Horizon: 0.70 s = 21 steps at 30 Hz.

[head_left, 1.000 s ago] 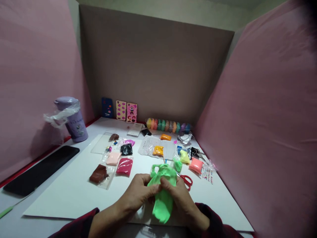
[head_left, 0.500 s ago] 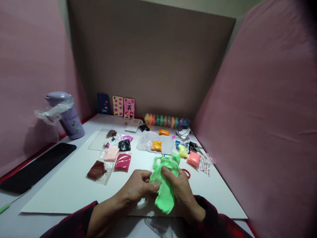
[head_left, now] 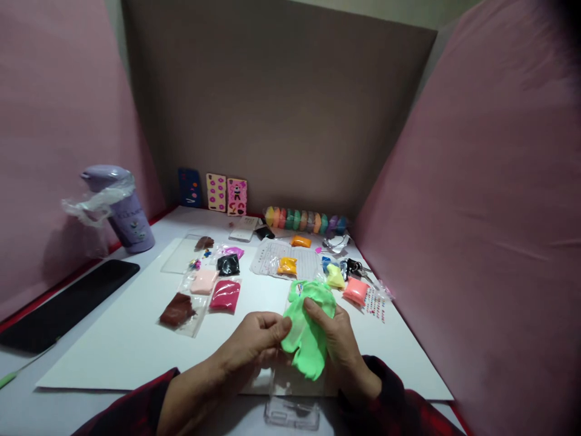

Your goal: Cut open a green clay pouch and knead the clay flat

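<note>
A stretched sheet of bright green modelling clay (head_left: 306,330) hangs between both of my hands above the white board (head_left: 118,351). My left hand (head_left: 256,342) pinches its left edge with thumb and fingers closed. My right hand (head_left: 333,336) grips the right side, thumb pressed on the front of the clay. Under the hands lies a clear plastic case (head_left: 293,402) at the table's near edge. Dark red sleeves cover both forearms.
Bagged clay lies on the board: brown (head_left: 178,310), magenta (head_left: 226,296), pale pink (head_left: 204,281), black (head_left: 227,264), yellow (head_left: 287,266), coral (head_left: 354,291). A row of clay tubs (head_left: 306,220) lines the back. A purple cup (head_left: 121,209) and a black phone (head_left: 63,303) sit left.
The green clay has been pulled a little up and to the right, and looks wider. The clear plastic case now shows below my hands.
</note>
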Available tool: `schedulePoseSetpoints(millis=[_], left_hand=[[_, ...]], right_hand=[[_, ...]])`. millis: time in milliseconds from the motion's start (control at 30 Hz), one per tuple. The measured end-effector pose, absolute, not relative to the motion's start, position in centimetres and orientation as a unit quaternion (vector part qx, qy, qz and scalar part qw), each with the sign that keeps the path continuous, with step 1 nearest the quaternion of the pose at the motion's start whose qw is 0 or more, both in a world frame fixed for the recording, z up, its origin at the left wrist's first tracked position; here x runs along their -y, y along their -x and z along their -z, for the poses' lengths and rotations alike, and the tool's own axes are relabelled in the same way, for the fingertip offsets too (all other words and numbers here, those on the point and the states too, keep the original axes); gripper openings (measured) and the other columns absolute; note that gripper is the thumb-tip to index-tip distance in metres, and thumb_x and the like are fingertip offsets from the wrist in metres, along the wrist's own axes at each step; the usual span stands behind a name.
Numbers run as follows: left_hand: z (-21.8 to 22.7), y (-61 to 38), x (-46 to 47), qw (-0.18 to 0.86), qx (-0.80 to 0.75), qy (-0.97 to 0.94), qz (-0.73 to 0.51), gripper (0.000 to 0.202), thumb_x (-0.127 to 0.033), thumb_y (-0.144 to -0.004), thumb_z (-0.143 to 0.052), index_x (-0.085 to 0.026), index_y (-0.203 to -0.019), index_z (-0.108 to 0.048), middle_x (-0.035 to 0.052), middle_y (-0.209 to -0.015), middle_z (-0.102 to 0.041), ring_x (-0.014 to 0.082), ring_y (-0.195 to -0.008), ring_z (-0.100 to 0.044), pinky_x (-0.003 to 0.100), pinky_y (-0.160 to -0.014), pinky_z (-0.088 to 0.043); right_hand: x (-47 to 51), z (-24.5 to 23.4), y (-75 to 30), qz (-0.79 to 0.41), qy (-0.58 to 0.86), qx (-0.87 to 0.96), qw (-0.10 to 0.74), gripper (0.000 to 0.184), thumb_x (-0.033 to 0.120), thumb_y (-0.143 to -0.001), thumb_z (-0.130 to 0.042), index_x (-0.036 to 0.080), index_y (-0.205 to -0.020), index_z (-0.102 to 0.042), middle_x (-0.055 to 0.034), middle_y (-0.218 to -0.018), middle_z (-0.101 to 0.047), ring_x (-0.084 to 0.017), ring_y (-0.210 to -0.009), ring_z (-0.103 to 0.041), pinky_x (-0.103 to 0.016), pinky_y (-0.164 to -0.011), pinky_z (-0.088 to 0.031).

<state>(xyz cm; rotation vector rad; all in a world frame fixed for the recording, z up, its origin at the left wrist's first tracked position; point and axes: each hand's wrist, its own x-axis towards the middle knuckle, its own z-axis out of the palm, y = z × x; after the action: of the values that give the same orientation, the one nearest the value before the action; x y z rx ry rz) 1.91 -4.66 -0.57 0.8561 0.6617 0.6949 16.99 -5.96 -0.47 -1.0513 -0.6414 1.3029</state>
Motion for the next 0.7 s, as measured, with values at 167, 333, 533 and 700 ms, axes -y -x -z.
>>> schedulePoseSetpoints(millis=[167,333,533,700], left_hand=[[0.7,-1.8,4.4,0.789,-0.336,-0.399,-0.325,0.036,-0.044,-0.075,-0.068,-0.009,-0.066,-0.065,0.0059,-0.06,-0.063,0.0139,-0.054,-0.057,0.026,-0.058,-0.044],[1.5,-1.9,4.2,0.772,-0.358,-0.39,-0.353,0.029,-0.033,-0.061,-0.08,-0.011,-0.062,-0.062,0.0032,-0.057,-0.064,0.0138,-0.051,-0.058,0.025,-0.054,-0.043],[1.8,-2.0,4.1,0.765,-0.37,-0.386,-0.36,0.031,-0.019,-0.047,-0.085,-0.012,-0.059,-0.058,0.0008,-0.053,-0.063,0.0126,-0.047,-0.057,0.024,-0.051,-0.041],[2.0,-1.7,4.1,0.785,-0.341,-0.39,-0.34,0.037,-0.015,-0.046,-0.084,-0.011,-0.078,-0.067,0.0037,-0.066,-0.068,0.0186,-0.061,-0.064,0.028,-0.059,-0.045]], right_hand=[[6.2,0.6,-16.7,-0.571,0.452,0.279,0.626,0.041,0.043,-0.058,-0.083,0.014,-0.082,-0.066,-0.0027,-0.064,-0.067,-0.019,-0.052,-0.062,-0.031,-0.053,-0.052],[6.2,1.0,-16.8,-0.565,0.443,0.269,0.641,0.035,0.038,-0.061,-0.083,0.015,-0.079,-0.065,-0.0006,-0.062,-0.066,-0.016,-0.05,-0.06,-0.029,-0.053,-0.051],[6.0,1.6,-16.9,-0.561,0.435,0.26,0.654,0.031,0.035,-0.065,-0.081,0.014,-0.081,-0.066,-0.0011,-0.065,-0.066,-0.015,-0.054,-0.06,-0.027,-0.055,-0.051],[5.8,1.6,-17.0,-0.566,0.426,0.259,0.656,0.03,0.034,-0.067,-0.08,0.013,-0.085,-0.066,-0.0024,-0.069,-0.068,-0.016,-0.057,-0.062,-0.027,-0.057,-0.052]])
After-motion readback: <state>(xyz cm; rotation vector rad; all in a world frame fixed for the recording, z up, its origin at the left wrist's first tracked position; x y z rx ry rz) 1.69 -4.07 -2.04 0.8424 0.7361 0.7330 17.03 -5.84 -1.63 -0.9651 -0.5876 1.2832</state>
